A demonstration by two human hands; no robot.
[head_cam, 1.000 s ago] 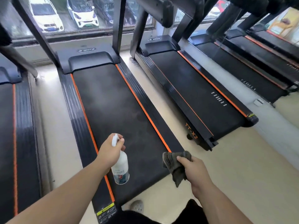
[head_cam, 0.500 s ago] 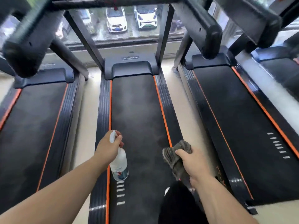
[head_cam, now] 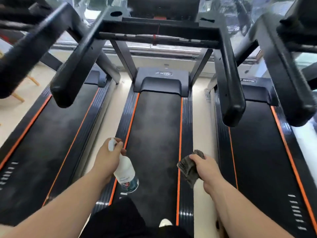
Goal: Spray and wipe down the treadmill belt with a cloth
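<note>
The black treadmill belt [head_cam: 155, 134] with orange side stripes runs straight ahead of me in the head view. My left hand [head_cam: 107, 160] grips a white spray bottle [head_cam: 126, 172] by its neck, a finger on the white nozzle, over the belt's left stripe. My right hand [head_cam: 205, 167] holds a crumpled grey cloth [head_cam: 188, 169] above the right orange stripe and side rail. Neither the bottle nor the cloth touches the belt.
Black handrails [head_cam: 229, 79] and the console [head_cam: 163, 7] of this treadmill cross overhead. Similar treadmills stand close on the left [head_cam: 42, 138] and the right [head_cam: 257, 143], with strips of beige floor [head_cam: 106, 121] between. My dark trouser leg and a white shoe [head_cam: 165, 222] are on the belt's near end.
My view has swung and moved forward onto the middle treadmill, its handrails and console now overhead. Both hands keep their hold on the bottle and the cloth.
</note>
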